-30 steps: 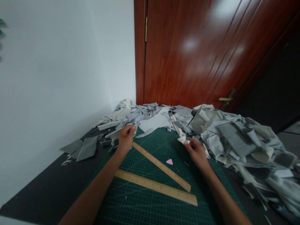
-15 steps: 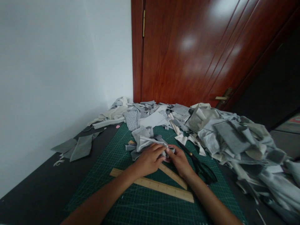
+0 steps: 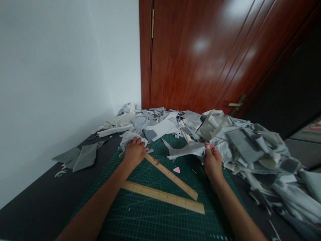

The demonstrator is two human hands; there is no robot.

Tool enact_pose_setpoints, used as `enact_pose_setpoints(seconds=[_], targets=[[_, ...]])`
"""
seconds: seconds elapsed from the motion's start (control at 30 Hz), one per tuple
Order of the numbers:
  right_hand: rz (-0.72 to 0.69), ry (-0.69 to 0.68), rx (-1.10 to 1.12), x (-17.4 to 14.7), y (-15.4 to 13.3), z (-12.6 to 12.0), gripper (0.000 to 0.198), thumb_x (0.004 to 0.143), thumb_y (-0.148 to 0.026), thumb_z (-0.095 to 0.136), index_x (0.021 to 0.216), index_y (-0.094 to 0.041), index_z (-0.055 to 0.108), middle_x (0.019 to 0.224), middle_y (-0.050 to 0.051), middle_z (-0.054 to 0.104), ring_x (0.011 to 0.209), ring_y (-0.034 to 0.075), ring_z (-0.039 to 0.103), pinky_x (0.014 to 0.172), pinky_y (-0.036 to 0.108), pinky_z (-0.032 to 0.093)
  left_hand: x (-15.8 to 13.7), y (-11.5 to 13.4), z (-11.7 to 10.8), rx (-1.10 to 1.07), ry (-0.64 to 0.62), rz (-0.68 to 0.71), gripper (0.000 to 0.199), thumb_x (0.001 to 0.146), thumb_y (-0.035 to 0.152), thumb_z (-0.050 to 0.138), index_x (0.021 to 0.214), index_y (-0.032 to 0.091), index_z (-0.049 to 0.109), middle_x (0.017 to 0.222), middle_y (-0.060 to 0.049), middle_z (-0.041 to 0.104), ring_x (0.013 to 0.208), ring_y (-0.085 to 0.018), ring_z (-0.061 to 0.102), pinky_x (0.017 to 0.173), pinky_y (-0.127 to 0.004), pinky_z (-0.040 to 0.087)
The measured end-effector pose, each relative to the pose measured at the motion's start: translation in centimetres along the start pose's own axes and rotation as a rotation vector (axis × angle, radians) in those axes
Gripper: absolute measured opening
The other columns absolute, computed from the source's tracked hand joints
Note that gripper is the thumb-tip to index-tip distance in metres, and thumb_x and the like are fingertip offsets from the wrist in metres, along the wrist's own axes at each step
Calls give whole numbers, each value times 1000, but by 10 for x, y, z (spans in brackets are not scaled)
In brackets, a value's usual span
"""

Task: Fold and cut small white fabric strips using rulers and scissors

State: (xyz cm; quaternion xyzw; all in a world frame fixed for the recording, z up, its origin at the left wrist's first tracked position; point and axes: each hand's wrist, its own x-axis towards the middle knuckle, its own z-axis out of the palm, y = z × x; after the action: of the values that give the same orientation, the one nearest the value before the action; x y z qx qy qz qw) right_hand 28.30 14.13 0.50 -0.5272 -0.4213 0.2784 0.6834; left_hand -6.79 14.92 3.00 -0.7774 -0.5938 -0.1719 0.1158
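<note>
My left hand (image 3: 135, 152) is closed over a crumpled bunch of grey fabric scraps (image 3: 125, 140) at the far left of the green cutting mat (image 3: 150, 221). Between the fingertips of my right hand (image 3: 213, 161) is one end of a grey fabric piece (image 3: 187, 149), its ragged length stretching leftward above the mat. A small pink triangular piece (image 3: 177, 170) lies between the hands. Two wooden rulers, one slanted (image 3: 173, 175) and one longer (image 3: 165, 197), rest nearer to me. The black scissors are mostly hidden by my right hand and forearm.
A large heap of grey and cream fabric (image 3: 250, 144) covers the right side. More scraps (image 3: 163, 127) line the back against the brown door (image 3: 190, 60). Flat grey pieces (image 3: 85, 157) lie on the dark table (image 3: 32, 204) at left, beside a white wall (image 3: 62, 67).
My hands have moved apart. The left pushed the scrap bunch to the far left; the right drew a grey fabric piece to the right. The pink piece and slanted ruler are now uncovered.
</note>
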Motion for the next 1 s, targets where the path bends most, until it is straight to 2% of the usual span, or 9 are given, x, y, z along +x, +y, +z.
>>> enact_pose_setpoints(seconds=[0.13,0.23,0.33,0.4,0.5,0.7,0.77,0.9,1.0], targets=[[109,34,-128,17,8,-16,57,66,-63,76,101,-20,64,73,-1,65,63,18,58,58,30,46,0,-12,1,50,73,-114,22,98,24,57,114,14,67,148,-20,52,143,-44,36,106,-58,43],[8,-40,-307,17,8,-19,49,66,-63,73,85,-19,66,74,4,68,71,24,62,67,35,48,1,2,-1,40,132,-111,37,101,31,54,133,13,60,157,-21,41,147,-43,33,113,-61,36],[-140,-120,-475,12,0,-18,45,75,-63,66,81,-19,69,76,7,70,76,27,63,72,39,47,-1,26,-5,-145,148,50,52,97,39,64,140,11,57,156,-22,43,146,-41,35,118,-56,32],[-188,-150,-496,9,-7,-17,43,79,-62,64,83,-19,71,79,8,72,79,27,65,76,40,48,-6,42,-7,-350,9,297,58,91,44,73,141,18,57,152,-15,50,143,-34,41,116,-48,37],[-114,-194,-280,9,-15,-17,43,80,-60,69,98,-21,73,89,6,74,80,24,65,75,36,51,-15,60,-8,-520,-279,581,45,87,38,79,129,29,66,135,-5,64,129,-27,55,106,-38,44],[147,-88,394,19,-14,-18,41,81,-55,73,110,-26,68,91,-1,74,77,19,68,74,33,57,-15,69,-11,-385,-317,507,3,93,27,70,93,24,71,102,-3,65,106,-24,61,92,-37,45],[242,-26,440,23,-9,-18,38,83,-57,69,100,-24,68,87,1,75,82,23,71,76,37,59,-16,67,-14,-367,-335,481,23,87,43,77,97,23,70,104,-5,64,107,-27,60,94,-40,45],[336,-14,323,26,-1,-18,40,82,-62,63,89,-22,66,77,6,76,84,30,75,74,43,61,-31,72,-17,-431,-476,522,109,60,77,81,150,28,47,150,-14,49,139,-41,42,113,-56,34],[305,-77,285,26,-6,-19,46,78,-65,65,93,-22,66,79,8,77,85,31,75,72,44,61,-47,84,-13,-405,-605,554,122,63,82,75,162,28,28,169,-18,22,154,-47,15,121,-68,11]])
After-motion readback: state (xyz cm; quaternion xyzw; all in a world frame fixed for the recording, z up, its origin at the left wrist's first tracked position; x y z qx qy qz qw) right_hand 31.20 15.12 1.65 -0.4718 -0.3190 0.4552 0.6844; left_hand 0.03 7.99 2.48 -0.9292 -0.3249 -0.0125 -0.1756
